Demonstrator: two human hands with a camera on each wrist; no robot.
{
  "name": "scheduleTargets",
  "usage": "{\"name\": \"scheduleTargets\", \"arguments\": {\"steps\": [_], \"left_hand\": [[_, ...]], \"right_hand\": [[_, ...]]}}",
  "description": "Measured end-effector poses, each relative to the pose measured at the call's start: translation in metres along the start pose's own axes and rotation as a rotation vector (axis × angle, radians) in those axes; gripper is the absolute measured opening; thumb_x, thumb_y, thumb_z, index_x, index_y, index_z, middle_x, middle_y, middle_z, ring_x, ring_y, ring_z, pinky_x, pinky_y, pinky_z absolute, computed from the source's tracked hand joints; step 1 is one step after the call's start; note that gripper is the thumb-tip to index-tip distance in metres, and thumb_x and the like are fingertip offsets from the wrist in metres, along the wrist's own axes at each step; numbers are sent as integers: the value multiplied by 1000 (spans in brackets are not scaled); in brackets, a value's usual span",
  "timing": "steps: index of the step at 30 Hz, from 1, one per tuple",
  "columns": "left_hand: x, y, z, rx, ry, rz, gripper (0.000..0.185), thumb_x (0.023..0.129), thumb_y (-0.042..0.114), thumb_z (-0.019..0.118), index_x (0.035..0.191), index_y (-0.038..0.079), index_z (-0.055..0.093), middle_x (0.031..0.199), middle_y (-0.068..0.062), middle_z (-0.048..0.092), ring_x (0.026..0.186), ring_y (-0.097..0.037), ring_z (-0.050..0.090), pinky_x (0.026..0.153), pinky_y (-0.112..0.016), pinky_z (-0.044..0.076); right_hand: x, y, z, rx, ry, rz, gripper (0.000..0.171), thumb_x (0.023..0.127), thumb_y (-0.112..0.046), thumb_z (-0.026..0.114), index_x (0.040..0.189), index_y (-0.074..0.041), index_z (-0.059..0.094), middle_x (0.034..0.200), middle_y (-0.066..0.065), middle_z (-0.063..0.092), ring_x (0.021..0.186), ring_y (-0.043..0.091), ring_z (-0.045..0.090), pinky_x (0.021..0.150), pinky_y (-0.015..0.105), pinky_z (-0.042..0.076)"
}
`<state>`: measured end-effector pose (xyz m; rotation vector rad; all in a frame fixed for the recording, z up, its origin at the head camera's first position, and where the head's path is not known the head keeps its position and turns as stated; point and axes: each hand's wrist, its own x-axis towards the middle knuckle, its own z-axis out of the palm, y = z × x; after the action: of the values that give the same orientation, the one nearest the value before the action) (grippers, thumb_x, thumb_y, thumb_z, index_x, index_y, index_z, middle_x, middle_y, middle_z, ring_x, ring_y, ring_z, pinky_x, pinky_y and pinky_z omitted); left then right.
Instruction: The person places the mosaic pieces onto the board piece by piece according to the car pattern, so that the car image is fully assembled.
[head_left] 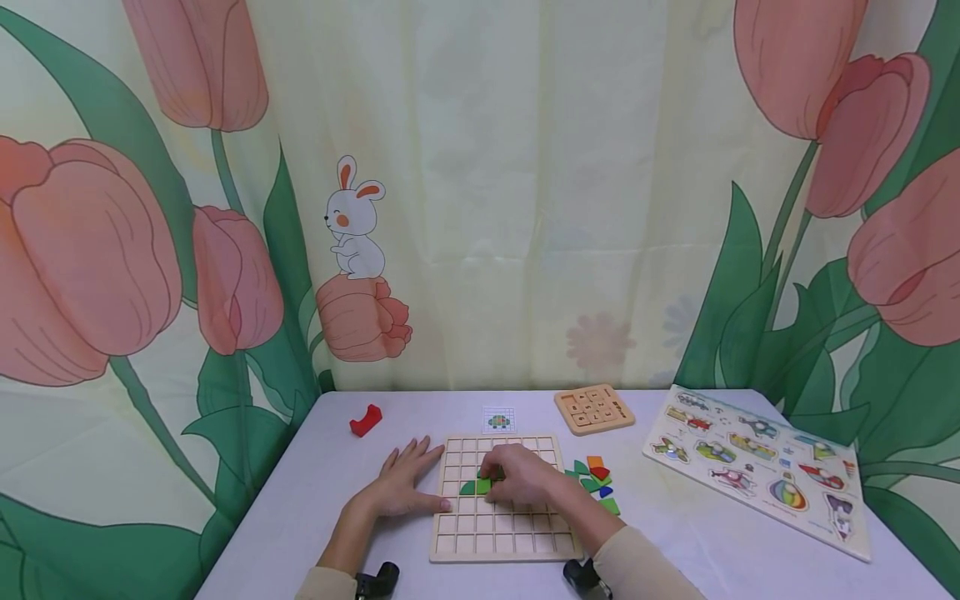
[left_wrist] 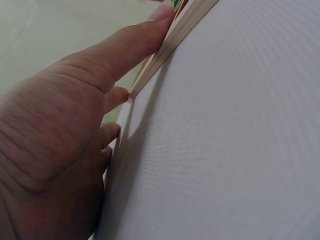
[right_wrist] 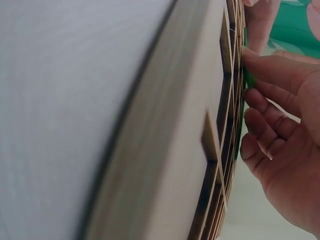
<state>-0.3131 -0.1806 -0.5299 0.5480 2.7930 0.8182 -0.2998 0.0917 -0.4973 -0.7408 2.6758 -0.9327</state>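
Green wooden puzzle pieces [head_left: 476, 485] lie in the middle cells of a pale wooden grid board [head_left: 501, 533], which sits near the front of a white table [head_left: 697, 525]. The right hand [head_left: 521, 475] rests over them, fingers curled onto a green piece; the right wrist view shows fingertips [right_wrist: 260, 67] pressing green against the grid. The left hand [head_left: 405, 479] lies flat on the table, fingers straight and slightly apart, thumb touching the board's left edge. Right of the board sits a heap of coloured wooden shapes [head_left: 597, 483]. Farther off lie a small red block [head_left: 365, 419], a pattern card [head_left: 498, 419], a small wooden number board [head_left: 594, 408] and a vehicle peg puzzle [head_left: 757, 467]. A tulip-printed curtain [head_left: 525, 192] hangs behind.
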Motion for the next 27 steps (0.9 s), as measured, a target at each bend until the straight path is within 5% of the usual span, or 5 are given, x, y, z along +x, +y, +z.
{"name": "scheduleTargets", "arguments": {"steps": [7, 17, 27], "left_hand": [[0, 1, -1, 2, 4, 1, 110, 70, 71, 81, 161, 25, 41, 173, -12, 24, 163, -37, 8, 128, -65, -1], [0, 2, -1, -2, 12, -7, 110, 69, 69, 83, 161, 26, 42, 173, -12, 24, 163, -37, 8, 129, -65, -1], [0, 2, 1, 9, 8, -9, 109, 70, 68, 82, 161, 25, 41, 173, -12, 24, 163, -37, 8, 128, -66, 0]], "right_hand": [[-4, -1, -3, 12, 19, 8, 21, 87, -21, 84, 107, -21, 76, 96, -10, 66, 89, 10, 58, 82, 30, 51], [-25, 7, -28, 19, 141, -61, 29, 93, -21, 79, 119, -8, 73, 107, 5, 69, 86, 14, 56, 73, 26, 49], [-55, 24, -47, 73, 333, 9, 21, 94, -21, 78, 114, -21, 73, 115, 5, 71, 90, 13, 56, 70, 24, 48]]}}
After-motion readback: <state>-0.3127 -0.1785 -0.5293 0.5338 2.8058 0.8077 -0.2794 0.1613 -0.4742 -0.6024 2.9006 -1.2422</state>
